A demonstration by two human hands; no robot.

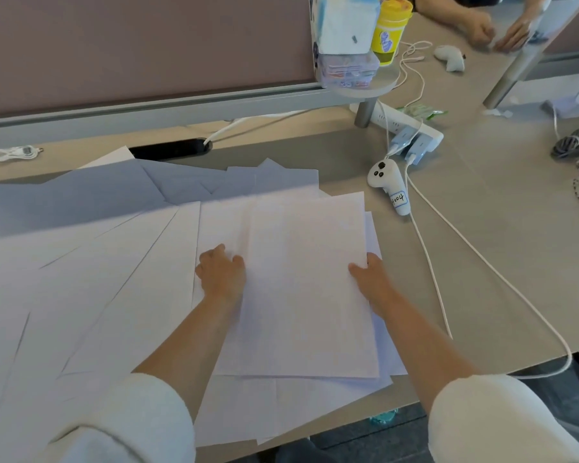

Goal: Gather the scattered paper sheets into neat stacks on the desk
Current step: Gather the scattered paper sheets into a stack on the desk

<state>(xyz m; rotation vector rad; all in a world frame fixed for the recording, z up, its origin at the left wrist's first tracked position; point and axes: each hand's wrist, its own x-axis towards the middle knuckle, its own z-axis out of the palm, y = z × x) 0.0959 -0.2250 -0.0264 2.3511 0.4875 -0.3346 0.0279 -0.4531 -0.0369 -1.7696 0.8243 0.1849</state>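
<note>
At the far left edge of the grey desk (482, 202) lies a bundled white cord (12, 152), and just right of it a dark cable slot (171, 148) opens in the desktop below the partition. White paper sheets (97, 279) lie fanned and overlapping across the left and middle of the desk, their far ends in shadow. The left hand (221, 272) rests knuckles-up on these sheets with its fingers curled, right against the left edge of a small stack (308, 289) at the desk's near edge; whether it pinches any paper cannot be told. The right hand (370, 277) grips the stack's right edge, thumb on top and fingers tucked beneath. The sheets in this stack are not squared, with corners showing below and to the right. Beyond the stack, a white controller (390, 187) with a handwritten label lies on the desk, near a white power strip (411, 128). White charging cables (482, 262) trail from there towards the near edge. On a raised shelf behind stand a clear plastic box (346, 70), a tissue pack (343, 23) on it and a yellow canister (390, 31). At the top right another person's hands (482, 28) rest on the next desk, and a coiled grey cable (570, 145) lies at the far right.
</note>
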